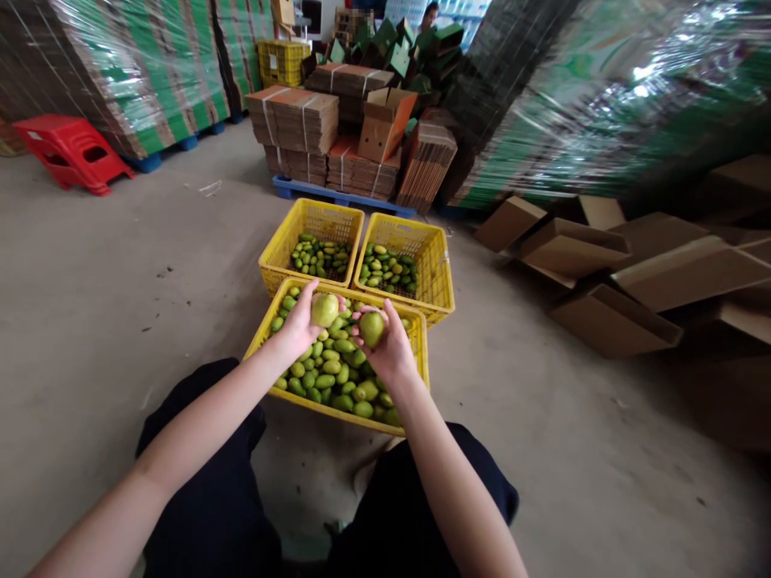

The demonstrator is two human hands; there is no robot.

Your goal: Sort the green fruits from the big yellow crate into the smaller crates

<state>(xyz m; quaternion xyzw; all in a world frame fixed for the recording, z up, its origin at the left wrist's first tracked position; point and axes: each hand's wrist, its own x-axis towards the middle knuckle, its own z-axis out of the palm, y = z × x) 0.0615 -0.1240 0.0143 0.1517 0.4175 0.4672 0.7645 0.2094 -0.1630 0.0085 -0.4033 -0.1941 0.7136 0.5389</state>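
My left hand (298,323) is closed around a round yellow-green fruit (324,310). In my right hand (393,350) rests a slightly darker green fruit (372,328), with the fingers curled about it. Both hands hover above a yellow plastic crate (337,416) filled with smooth oval green fruit (332,367), perhaps small mangoes. Behind it stand two more yellow crates, the left one (271,263) and the right one (442,277), each with a smaller amount of similar fruit at the bottom. Parts of the front crate's contents are hidden by my hands.
Bundled flat cardboard (295,120) is stacked on a blue pallet (313,193) beyond the crates. A red stool (69,152) stands at left. Open cardboard boxes (608,317) lie at right. Wrapped green stacks (162,72) rise behind. A person's head (430,14) shows far back.
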